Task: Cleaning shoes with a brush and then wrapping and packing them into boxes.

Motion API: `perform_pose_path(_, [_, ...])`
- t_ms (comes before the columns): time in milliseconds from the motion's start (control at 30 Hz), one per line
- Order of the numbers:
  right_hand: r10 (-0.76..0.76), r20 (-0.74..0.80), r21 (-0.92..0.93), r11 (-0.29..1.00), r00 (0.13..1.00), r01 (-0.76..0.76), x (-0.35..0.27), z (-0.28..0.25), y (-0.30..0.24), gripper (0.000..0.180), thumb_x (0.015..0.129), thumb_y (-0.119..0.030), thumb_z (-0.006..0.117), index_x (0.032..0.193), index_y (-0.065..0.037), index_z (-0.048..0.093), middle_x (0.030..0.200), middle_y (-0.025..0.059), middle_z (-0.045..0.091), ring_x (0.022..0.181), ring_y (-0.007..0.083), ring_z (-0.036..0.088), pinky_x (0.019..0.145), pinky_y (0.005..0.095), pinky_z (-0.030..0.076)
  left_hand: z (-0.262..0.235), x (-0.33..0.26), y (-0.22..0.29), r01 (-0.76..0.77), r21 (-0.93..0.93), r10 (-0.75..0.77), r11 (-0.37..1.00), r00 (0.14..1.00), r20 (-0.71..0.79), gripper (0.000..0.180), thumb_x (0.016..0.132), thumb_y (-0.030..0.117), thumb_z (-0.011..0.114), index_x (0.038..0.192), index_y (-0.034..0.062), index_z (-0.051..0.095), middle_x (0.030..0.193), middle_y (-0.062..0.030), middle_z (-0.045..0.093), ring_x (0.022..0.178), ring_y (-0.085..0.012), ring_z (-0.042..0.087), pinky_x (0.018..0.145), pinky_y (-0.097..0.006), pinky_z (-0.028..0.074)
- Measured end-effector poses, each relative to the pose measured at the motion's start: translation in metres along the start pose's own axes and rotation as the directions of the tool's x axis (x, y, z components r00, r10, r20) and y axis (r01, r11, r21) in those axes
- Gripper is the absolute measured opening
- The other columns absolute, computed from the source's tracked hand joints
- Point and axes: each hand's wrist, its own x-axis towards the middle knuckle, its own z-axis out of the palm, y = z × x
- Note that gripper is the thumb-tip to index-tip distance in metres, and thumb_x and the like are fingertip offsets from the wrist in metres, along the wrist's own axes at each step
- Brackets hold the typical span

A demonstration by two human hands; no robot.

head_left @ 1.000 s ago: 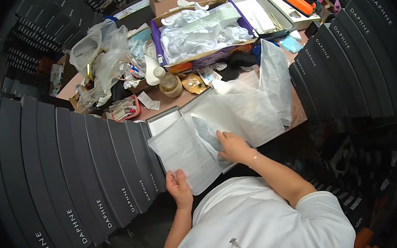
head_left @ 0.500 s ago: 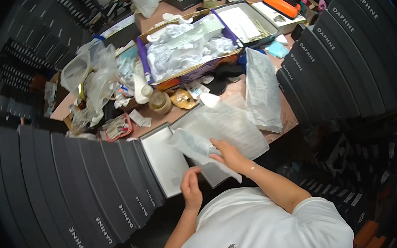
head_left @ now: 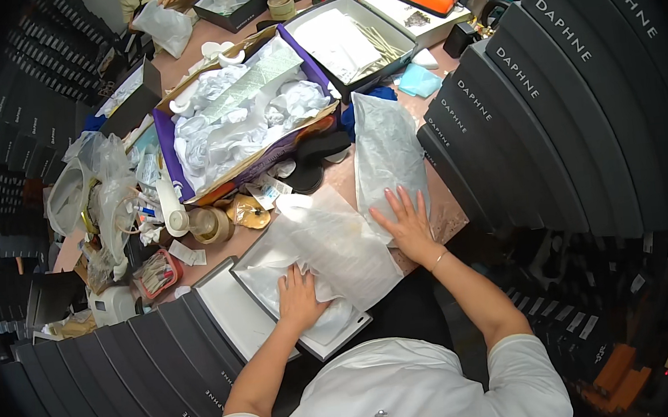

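Bright even overhead light, soft shadows; fisheye bending, dark vignetted rim

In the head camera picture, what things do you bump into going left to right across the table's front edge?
Stacked black boxes → white box lid → left hand on tissue paper → right hand → tall row of black boxes.

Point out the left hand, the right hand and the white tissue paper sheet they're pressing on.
left hand point(head_left: 301, 296), head view, on the back of the hand.
right hand point(head_left: 408, 225), head view, on the back of the hand.
white tissue paper sheet point(head_left: 337, 244), head view, on its flat middle between the two hands.
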Motion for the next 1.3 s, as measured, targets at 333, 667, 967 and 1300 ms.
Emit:
perform_pose_path(333, [0.309, -0.352, 0.491, 0.864, 0.883, -0.107, 0.101, -0.152, 0.069, 0.026, 0.081, 0.000, 0.053, 0.104, -0.005, 0.064, 0.095, 0.0165, 0.061, 0.090, 0.0368, 0.061, 0.077, 0.0421, 0.049, -0.008, -0.007, -0.007, -0.114, -0.727, -0.199, 0.677, 0.923, -0.330, 0.023, 0.083, 0.019, 0.067, 0.094, -0.0011, 0.064, 0.089, -0.0127, 0.062, 0.088, -0.0242, 0.064, 0.079, -0.033, 0.049])
perform_pose_path(667, [-0.519, -0.124, 0.799, 0.454, 0.846, 0.396, 0.081, -0.311, -0.153, 0.043, 0.073, 0.006, 0.062, 0.113, -0.007, 0.064, 0.103, 0.0112, 0.063, 0.097, 0.0283, 0.062, 0.086, 0.0356, 0.049, -0.131, -0.037, 0.061, 0.232, -0.446, 0.360, -0.864, 0.905, -0.227, 0.037, 0.094, 0.026, 0.055, 0.118, -0.0020, 0.059, 0.120, -0.0131, 0.059, 0.111, -0.0213, 0.059, 0.091, -0.031, 0.051])
perform_pose_path(967, [-0.517, 0.704, 0.624, 0.123, 0.486, -0.772, -0.085, -0.131, -0.164, 0.039, 0.092, -0.016, 0.059, 0.128, -0.002, 0.054, 0.133, 0.0147, 0.050, 0.115, 0.0242, 0.055, 0.093, 0.0328, 0.048, -0.056, -0.161, -0.006, 0.193, -0.858, -0.325, -0.476, 0.868, 0.375, 0.044, 0.079, 0.000, 0.054, 0.123, -0.0021, 0.057, 0.112, -0.0136, 0.065, 0.099, -0.0222, 0.065, 0.086, -0.031, 0.053])
perform_pose_path(1300, [-0.204, 0.321, 0.753, 0.647, 0.925, -0.118, -0.021, -0.107, -0.191, 0.078, 0.077, -0.017, 0.069, 0.145, -0.004, 0.033, 0.117, 0.0302, 0.046, 0.116, 0.0422, 0.048, 0.097, 0.0410, 0.042, -0.002, -0.047, -0.011, -0.158, -0.986, -0.762, -0.062, 0.646, -0.056, 0.042, 0.094, 0.012, 0.047, 0.133, -0.0010, 0.043, 0.129, -0.0159, 0.052, 0.117, -0.0241, 0.052, 0.100, -0.033, 0.040])
